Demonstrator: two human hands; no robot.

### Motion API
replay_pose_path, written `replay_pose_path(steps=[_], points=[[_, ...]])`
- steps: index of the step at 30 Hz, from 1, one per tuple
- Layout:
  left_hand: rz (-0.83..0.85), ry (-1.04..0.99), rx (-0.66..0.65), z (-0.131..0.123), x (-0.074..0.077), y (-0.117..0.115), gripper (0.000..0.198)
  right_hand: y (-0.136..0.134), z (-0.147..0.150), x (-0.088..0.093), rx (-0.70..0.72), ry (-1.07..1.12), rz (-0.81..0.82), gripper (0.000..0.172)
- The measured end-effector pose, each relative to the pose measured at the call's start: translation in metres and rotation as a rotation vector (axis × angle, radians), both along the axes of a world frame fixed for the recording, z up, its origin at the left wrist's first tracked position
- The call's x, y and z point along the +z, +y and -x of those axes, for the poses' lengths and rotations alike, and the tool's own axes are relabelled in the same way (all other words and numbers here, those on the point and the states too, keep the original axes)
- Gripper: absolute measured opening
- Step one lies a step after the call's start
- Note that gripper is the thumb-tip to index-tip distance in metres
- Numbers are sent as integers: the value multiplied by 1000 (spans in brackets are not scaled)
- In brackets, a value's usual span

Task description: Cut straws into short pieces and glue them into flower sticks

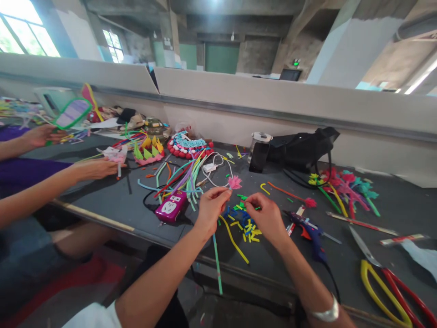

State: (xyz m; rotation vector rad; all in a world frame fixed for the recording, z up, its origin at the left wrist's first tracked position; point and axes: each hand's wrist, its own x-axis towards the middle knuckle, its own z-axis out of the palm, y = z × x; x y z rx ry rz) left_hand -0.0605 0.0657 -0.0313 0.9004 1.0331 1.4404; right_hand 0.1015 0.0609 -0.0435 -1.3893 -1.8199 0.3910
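Observation:
My left hand [212,207] is closed in a pinch on a pink flower [235,182], whose fluffy head stands above the fingertips. A green stem [217,264] hangs down below that hand past the table edge. To the right, my right hand [266,216] has its thumb and fingers brought together over the small cut pieces; what they hold, if anything, is too small to name. Yellow pieces [251,231] and blue and green ones lie between and below the hands. A curved yellow stem [235,241] lies beside my left hand.
At right are a glue gun [309,230], large scissors [380,273] and several fluffy flowers [351,184]. A purple power strip [171,207] and loose stems lie left. Behind are a phone [259,157] and black bag [300,148]. Another person's hands work at far left.

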Motion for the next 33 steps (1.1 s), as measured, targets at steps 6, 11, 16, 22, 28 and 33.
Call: replay_pose_path(steps=[6, 11, 16, 22, 28, 33], points=[[-109, 304, -2, -21, -7, -1, 12, -39, -26, 11, -71, 202, -67, 11], [-420, 689, 54, -37, -16, 0, 9, -46, -46, 11, -89, 92, -186, 13], [-645, 885, 22, -52, -23, -3, 11, -45, -58, 11, -182, -23, -314, 12], [-786, 1059, 47, -58, -31, -9, 12, -44, -59, 11, -171, -137, -369, 10], [-934, 1189, 92, -59, -33, -10, 15, -42, -57, 8, -180, -245, -389, 14], [-1035, 1305, 142, -58, -32, -12, 14, -43, -56, 7, -230, -242, -379, 18]])
